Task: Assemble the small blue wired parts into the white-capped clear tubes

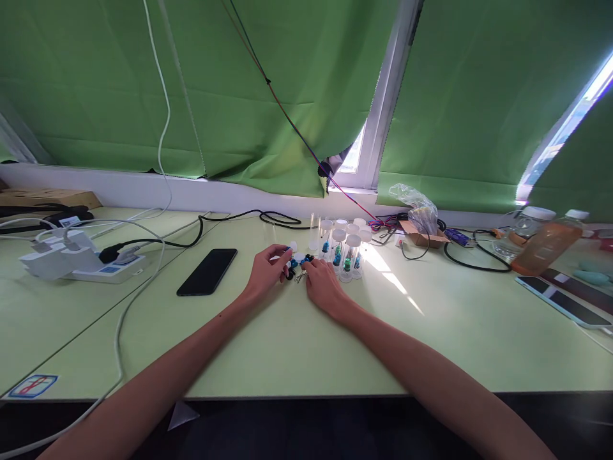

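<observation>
Parts (290, 273) between fingertips (310, 267); can't tell if left hand (265, 271) or right hand (326, 287) grips any. Pick singly; mind tubes (353, 252) beside right fingers.

Green blinds (119, 96) down, and daylight is sneaking past them!
A white window frame (389, 96) slants between two panels, a bright gap (565, 131) blazes far right, sunlight (377, 259) streaks across the pale green table (287, 351), and it's dark beneath!

small parts (294, 262): blue, black, clustered | clear tubes (338, 250): upright, mostly white-capped, just right
</observation>
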Tool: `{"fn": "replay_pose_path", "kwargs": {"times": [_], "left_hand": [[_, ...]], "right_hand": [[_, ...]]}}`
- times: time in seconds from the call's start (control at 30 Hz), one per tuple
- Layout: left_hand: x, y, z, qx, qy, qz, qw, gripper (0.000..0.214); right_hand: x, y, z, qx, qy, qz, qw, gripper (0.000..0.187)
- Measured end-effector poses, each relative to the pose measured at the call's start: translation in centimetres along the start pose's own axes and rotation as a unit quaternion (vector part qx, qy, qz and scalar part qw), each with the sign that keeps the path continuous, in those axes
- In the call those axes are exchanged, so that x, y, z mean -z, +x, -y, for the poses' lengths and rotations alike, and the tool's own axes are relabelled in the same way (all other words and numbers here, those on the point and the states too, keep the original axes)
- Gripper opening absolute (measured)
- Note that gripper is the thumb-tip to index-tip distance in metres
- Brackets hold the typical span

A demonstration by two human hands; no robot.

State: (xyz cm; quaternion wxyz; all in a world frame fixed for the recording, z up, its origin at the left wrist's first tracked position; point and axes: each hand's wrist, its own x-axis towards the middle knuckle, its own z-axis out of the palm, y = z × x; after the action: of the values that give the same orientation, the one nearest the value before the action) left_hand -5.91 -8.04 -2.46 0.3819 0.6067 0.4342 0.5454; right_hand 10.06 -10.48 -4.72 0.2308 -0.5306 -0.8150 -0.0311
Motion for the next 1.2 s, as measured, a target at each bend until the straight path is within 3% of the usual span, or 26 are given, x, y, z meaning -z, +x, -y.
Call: {"fn": "replay_pose_path", "kwargs": {"times": [0.47, 1.2], "left_hand": [[0.0, 0.1, 0.4, 0.022, 0.025, 0.001, 0.999, 0.043], [-0.1, 0.2, -0.1, 0.038, 0.000, -0.010, 0.999, 0.044]], "right_hand": [[-0.3, 0.3, -0.3, 0.016, 0.016, 0.003, 1.000, 0.029], [0.8, -0.2, 0.5, -0.044, -0.025, 0.020, 0.999, 0.032]]}}
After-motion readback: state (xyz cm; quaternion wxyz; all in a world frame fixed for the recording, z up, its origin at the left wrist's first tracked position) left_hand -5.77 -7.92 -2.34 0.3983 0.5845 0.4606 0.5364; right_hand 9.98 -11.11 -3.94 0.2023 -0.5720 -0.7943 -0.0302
